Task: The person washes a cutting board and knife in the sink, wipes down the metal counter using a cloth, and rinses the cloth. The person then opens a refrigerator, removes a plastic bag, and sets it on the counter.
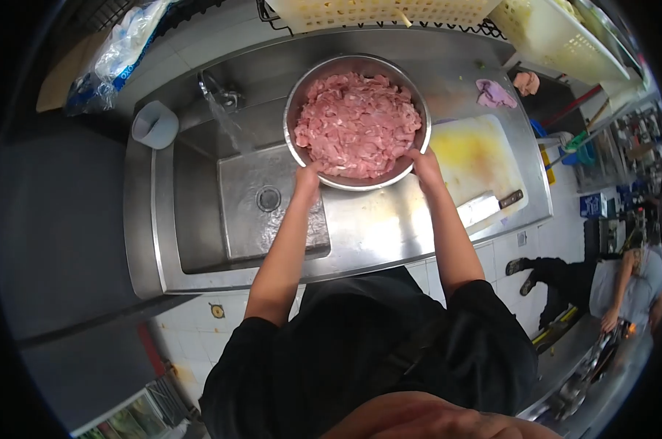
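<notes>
A round metal bowl [293,143] full of sliced raw meat [358,124] is at the back of the steel counter, just right of the sink. My left hand [308,180] grips its near left rim, and my right hand [424,165] grips the near right rim. The fingers of both hands are partly hidden by the bowl. Whether the bowl rests on the counter or is lifted, I cannot tell. Right of the bowl lies a white cutting board [484,157] with yellow and reddish stains. A cleaver [484,210] with a dark handle lies on the board's near edge.
Water runs from the faucet [215,91] into the sink [254,219]. A white plastic container [155,124] stands at the sink's left corner. Cloths [496,94] lie at the back right. Plastic baskets [389,13] hang above. Another person [623,285] works at a counter on the far right.
</notes>
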Demonstrator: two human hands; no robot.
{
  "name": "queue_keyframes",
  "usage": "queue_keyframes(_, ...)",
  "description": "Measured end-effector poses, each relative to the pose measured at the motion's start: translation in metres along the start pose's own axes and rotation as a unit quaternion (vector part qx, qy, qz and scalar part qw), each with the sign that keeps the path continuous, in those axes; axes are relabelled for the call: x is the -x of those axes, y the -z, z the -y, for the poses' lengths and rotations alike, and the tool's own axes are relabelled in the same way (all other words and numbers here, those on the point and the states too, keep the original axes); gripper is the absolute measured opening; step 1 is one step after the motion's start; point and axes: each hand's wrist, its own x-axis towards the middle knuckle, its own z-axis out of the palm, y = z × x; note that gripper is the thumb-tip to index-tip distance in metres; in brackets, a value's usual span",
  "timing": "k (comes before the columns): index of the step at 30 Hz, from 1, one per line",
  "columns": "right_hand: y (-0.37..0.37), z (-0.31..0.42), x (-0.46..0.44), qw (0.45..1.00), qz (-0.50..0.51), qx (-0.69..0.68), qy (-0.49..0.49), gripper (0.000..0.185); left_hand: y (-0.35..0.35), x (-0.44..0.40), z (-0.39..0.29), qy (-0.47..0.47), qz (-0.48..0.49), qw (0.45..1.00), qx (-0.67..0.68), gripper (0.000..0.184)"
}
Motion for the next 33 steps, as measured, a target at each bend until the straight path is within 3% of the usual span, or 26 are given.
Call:
queue_keyframes(4,-0.024,0.001,0.042,0.993,-0.100,-0.054,0.005,0.047,0.007,0.002,0.009,0.017,0.092,0.995,-0.018,0.044)
queue_keyframes(5,-0.029,-0.005,0.058,0.993,-0.113,-0.030,0.006,0.049,0.012,0.009,0.003,0.071,0.131,0.988,-0.038,0.055)
queue_keyframes(7,-0.029,-0.025,0.084,0.994,-0.105,0.020,0.004,0.052,0.021,0.023,-0.003,0.069,0.159,0.984,-0.051,0.059)
queue_keyframes(10,-0.026,-0.052,0.130,0.995,0.029,0.082,-0.038,0.041,0.034,0.054,-0.011,0.026,0.206,0.976,-0.071,0.067)
queue_keyframes(12,-0.029,-0.063,0.163,0.982,0.167,0.077,-0.044,0.037,0.059,0.067,0.002,0.000,0.089,0.973,-0.213,0.058)
queue_keyframes(13,-0.029,-0.067,0.177,0.963,0.248,0.073,-0.075,0.038,0.075,0.069,0.013,0.001,0.105,0.967,-0.230,0.058)
queue_keyframes(16,-0.025,-0.090,0.215,0.877,0.433,0.065,-0.200,0.040,0.095,0.087,0.032,-0.047,0.119,0.926,-0.356,0.047)
queue_keyframes(18,-0.019,-0.126,0.231,0.855,0.446,0.063,-0.255,0.037,0.067,0.112,0.046,-0.142,0.186,0.860,-0.454,0.038)
queue_keyframes(19,-0.013,-0.155,0.234,0.850,0.447,0.039,-0.276,0.039,0.051,0.118,0.054,-0.181,0.232,0.794,-0.531,0.038)
queue_keyframes(21,-0.004,-0.221,0.241,0.880,0.355,0.016,-0.316,0.038,0.014,0.128,0.070,-0.315,0.346,0.642,-0.607,0.041)
queue_keyframes(24,0.008,-0.307,0.266,0.923,0.221,0.072,-0.306,0.040,-0.038,0.131,0.104,-0.352,0.424,0.542,-0.635,0.048)
queue_keyframes(25,0.005,-0.330,0.283,0.938,0.153,0.029,-0.311,0.044,-0.054,0.129,0.113,-0.371,0.440,0.505,-0.643,0.050)
queue_keyframes(26,0.013,-0.342,0.303,0.934,0.150,0.023,-0.325,0.044,-0.067,0.123,0.130,-0.395,0.440,0.469,-0.656,0.052)
queue_keyframes(27,0.016,-0.355,0.324,0.933,0.109,-0.070,-0.336,0.044,-0.070,0.119,0.143,-0.416,0.437,0.430,-0.672,0.053)
queue_keyframes(28,0.018,-0.371,0.344,0.922,0.068,-0.164,-0.345,0.045,-0.072,0.122,0.150,-0.400,0.445,0.429,-0.677,0.053)
queue_keyframes(30,0.033,-0.405,0.378,0.912,0.057,-0.150,-0.378,0.051,-0.081,0.122,0.169,-0.449,0.378,0.402,-0.703,0.054)
queue_keyframes(33,0.059,-0.464,0.405,0.892,0.045,-0.206,-0.400,0.052,-0.084,0.125,0.175,-0.433,0.394,0.413,-0.697,0.055)
